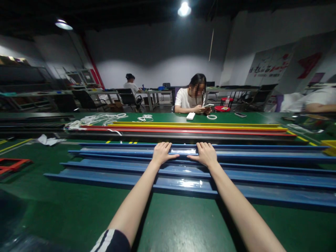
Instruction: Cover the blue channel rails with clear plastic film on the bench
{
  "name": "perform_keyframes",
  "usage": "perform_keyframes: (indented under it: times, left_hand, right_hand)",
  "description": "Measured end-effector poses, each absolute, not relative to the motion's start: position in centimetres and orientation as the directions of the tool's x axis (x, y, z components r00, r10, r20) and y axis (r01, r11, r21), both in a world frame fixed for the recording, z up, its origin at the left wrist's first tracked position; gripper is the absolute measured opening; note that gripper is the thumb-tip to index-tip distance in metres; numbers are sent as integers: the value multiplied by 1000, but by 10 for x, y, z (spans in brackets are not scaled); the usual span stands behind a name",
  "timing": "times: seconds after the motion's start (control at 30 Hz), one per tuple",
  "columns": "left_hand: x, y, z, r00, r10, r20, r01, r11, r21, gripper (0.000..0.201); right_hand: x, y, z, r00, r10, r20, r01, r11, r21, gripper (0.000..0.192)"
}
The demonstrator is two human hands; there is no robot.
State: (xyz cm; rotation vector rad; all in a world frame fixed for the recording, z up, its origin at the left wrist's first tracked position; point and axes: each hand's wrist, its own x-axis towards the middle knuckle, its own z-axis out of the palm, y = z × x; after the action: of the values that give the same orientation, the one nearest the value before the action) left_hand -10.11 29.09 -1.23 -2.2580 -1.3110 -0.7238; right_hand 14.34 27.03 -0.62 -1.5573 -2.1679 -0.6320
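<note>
Across the far long blue channel (252, 151), my left hand (161, 153) and my right hand (207, 154) are spaced a short way apart. Both sets of fingers curl over its far edge, with the thumbs pointing inward along the near side. The fingertips are hidden behind that edge. Closer to me, under my forearms, more long blue channels (110, 178) lie side by side on the green tabletop (183, 220). Their hollow faces turn upward and shine under the lamp.
Beyond the blue channels lie yellow (199, 124), red (183, 131) and black strips. White cords (97, 120) and crumpled white paper (49, 140) sit at left, near a red frame (13, 164). Opposite me, a person (193, 96) holds a phone. A yellow bin (329, 147) stands far right.
</note>
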Motion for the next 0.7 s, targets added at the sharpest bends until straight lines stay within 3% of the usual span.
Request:
perform_keyframes:
  times: [0.17,0.3,0.43,0.6,0.7]
  left_hand:
    - [-104,281,9,442,387,809,837,-501,-218,69]
    - [-99,258,38,492,306,815,806,-515,-293,66]
    - [-85,223,61,527,331,783,785,-542,-299,68]
    - [-65,169,74,523,494,694,803,-559,-207,70]
    - [-53,138,70,495,537,683,820,-548,-164,71]
  right_hand:
    - [152,256,8,-353,550,757,933,272,237,73]
    - [160,231,23,-346,463,816,935,242,259,72]
    - [171,197,35,-326,478,816,941,245,232,72]
    - [190,149,41,-311,615,725,949,249,195,70]
    - [202,123,37,-324,616,718,944,256,207,68]
